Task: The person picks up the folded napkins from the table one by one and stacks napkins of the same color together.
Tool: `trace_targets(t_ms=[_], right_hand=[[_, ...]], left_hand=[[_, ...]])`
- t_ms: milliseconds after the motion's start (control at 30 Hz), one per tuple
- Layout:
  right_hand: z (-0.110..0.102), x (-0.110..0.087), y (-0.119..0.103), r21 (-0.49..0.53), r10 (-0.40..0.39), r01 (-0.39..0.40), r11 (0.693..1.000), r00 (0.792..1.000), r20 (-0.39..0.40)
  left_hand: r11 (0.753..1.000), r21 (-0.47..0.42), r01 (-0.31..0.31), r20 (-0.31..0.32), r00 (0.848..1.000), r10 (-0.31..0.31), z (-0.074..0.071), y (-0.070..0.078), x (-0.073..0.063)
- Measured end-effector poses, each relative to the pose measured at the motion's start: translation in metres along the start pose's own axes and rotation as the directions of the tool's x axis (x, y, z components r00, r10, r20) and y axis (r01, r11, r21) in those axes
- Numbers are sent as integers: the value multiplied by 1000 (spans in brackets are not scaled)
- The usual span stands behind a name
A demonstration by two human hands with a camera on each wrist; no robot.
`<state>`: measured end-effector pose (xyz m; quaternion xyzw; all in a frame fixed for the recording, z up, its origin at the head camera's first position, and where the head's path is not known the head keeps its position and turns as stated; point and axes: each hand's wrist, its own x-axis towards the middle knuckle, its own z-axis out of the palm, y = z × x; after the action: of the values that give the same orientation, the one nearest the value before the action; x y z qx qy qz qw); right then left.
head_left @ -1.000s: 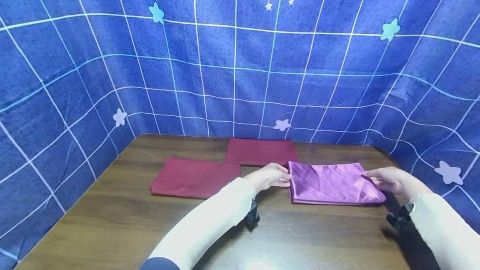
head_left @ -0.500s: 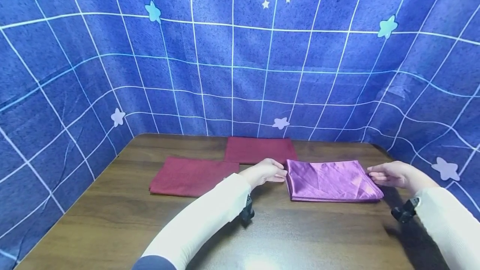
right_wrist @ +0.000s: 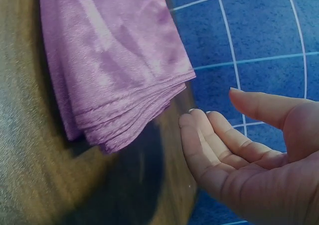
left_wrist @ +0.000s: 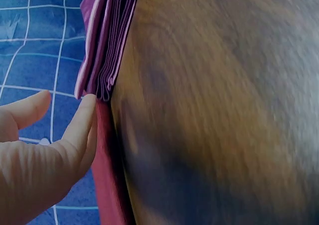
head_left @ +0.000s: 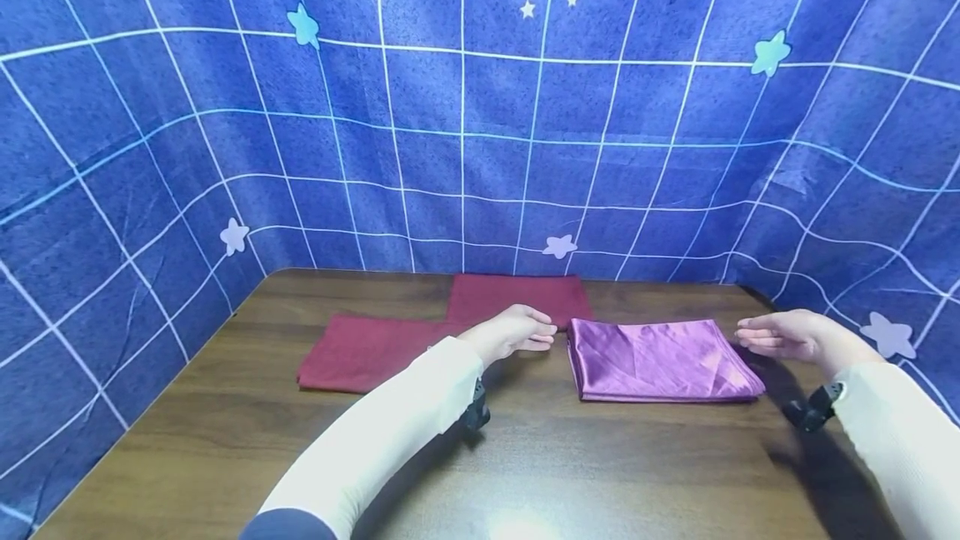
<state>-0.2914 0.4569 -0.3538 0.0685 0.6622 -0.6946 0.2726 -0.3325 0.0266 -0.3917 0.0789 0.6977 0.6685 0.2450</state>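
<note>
A shiny purple cloth (head_left: pixel 660 361), folded into a layered rectangle, lies on the right part of the table. Just off its left end is my left hand (head_left: pixel 517 332), fingers extended and holding nothing. Past the cloth's right end, my right hand (head_left: pixel 798 336) hovers with relaxed fingers and thumb apart. In the right wrist view a gap shows between the right hand (right_wrist: pixel 244 155) and the stacked folds of the purple cloth (right_wrist: pixel 119 60). The left wrist view shows the purple cloth's layered edge (left_wrist: pixel 109 46) beyond the left hand's fingertips.
Two dark red folded cloths share the wooden table (head_left: pixel 225 440): one red cloth (head_left: pixel 375 348) on the left, partly behind my left forearm, and another red cloth (head_left: pixel 517 294) at the back. A blue gridded curtain (head_left: pixel 480 107) hangs behind and at both sides.
My left hand has drawn away leftward from the purple cloth, and my right hand has come off its right edge toward the right. The cloth stays in place.
</note>
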Motion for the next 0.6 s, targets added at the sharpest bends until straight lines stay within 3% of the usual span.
trace_targets(t_ms=[233,600], right_hand=[[6,1,-8,34,-7,7,999,1000,7],[26,6,-25,-12,28,-28,1000,997,-65]], left_hand=[[999,44,-16,16,1000,15,-11,5,-3],[993,120,-2,-11,1000,4,-21,23,-8]])
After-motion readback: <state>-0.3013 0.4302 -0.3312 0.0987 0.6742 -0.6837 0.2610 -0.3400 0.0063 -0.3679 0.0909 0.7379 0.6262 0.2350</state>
